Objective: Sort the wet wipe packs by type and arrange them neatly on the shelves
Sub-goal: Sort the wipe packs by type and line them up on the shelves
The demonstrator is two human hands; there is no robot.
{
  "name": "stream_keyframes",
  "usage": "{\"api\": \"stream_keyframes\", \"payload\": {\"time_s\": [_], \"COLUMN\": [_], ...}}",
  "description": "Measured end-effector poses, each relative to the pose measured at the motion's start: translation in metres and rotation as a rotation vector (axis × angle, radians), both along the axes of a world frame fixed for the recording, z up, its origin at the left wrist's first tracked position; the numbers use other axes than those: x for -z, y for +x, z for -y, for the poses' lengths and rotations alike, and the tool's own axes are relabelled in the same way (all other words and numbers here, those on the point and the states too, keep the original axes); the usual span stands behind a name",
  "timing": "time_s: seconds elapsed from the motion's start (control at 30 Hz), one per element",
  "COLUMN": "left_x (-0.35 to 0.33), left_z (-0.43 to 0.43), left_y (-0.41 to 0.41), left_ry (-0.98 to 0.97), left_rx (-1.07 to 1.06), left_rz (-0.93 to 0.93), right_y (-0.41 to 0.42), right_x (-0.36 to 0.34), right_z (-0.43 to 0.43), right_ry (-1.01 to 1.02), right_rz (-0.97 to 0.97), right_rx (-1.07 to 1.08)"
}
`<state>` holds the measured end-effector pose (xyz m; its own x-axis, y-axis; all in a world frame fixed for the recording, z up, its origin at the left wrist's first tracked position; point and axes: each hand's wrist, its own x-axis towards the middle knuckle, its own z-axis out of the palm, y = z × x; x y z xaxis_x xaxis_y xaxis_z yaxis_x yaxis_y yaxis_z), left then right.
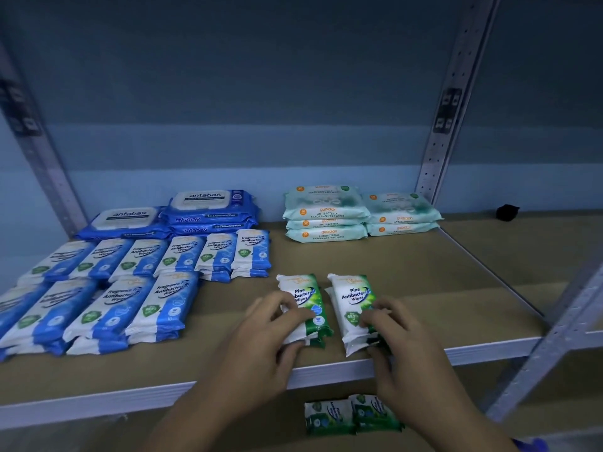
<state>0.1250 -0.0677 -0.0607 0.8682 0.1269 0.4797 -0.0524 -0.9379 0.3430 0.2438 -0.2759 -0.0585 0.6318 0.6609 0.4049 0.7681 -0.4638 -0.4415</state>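
left hand (pixel 266 326) fingers curled on left pine stack (pixel 308 288) | right hand (pixel 393 332) fingers curled on right pine stack (pixel 350 298) | risk: close to near shelf edge (pixel 489 353), packs may slip off

Brown shelf (pixel 408 272), white front edge. Back left: blue antabax packs (pixel 195 213). Before them: two rows of Fragrance Free packs (pixel 130 282). Back centre: guardian stacks (pixel 329 213). Near front edge: left Pine stack (pixel 308 288), right Pine stack (pixel 350 298), just apart.

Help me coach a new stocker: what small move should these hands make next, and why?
Probably nudge the right pine stack leftward against the left pine stack: the left hand and right hand each grip one, and a gap separates them.
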Motion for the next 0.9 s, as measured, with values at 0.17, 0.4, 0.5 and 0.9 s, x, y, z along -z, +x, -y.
{"api": "stream_keyframes", "payload": {"time_s": [0.17,0.4,0.5,0.9], "left_x": [0.003,0.005,0.006,0.020], "left_z": [-0.005,-0.023,-0.029,-0.064], "left_y": [0.015,0.056,0.069,0.132], "left_ry": [0.045,0.092,0.126,0.359], "left_rx": [-0.003,-0.081,-0.121,-0.316], "left_rz": [0.001,-0.049,-0.054,0.015], "right_y": [0.014,0.046,0.062,0.116], "right_x": [0.009,0.012,0.012,0.027], "right_z": [-0.015,-0.049,-0.064,-0.116], "right_ry": [0.041,0.070,0.070,0.278], "right_rz": [0.055,0.082,0.080,0.071], "right_rx": [0.021,0.018,0.040,0.026]}}
